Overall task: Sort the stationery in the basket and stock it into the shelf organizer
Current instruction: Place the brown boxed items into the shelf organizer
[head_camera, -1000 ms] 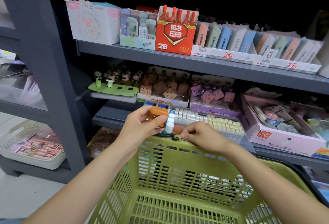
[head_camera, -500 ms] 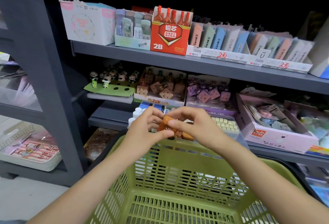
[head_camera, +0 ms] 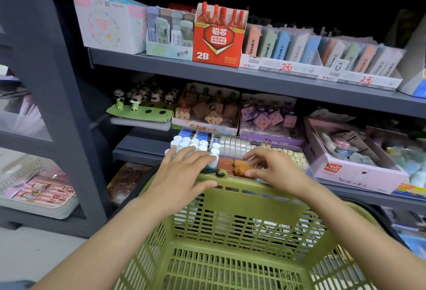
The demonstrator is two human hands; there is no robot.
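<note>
Parted now, left hand [head_camera: 182,174] splayed flat — right hand [head_camera: 274,169] pinching orange eraser [head_camera: 242,167].

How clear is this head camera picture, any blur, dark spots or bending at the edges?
Head view: the red 2B box and both hands are fairly sharp; the space above the top shelf is almost black; the right edge is soft and smeared; shelf lines tilt and bow from the wide-angle lens; no strong glare.

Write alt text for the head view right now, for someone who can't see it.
Over a green basket, the right hand sets an orange eraser into a clear shelf organizer while the left hand rests flat beside white-capped tubes. Boxed stationery fills grey shelves behind.
</note>
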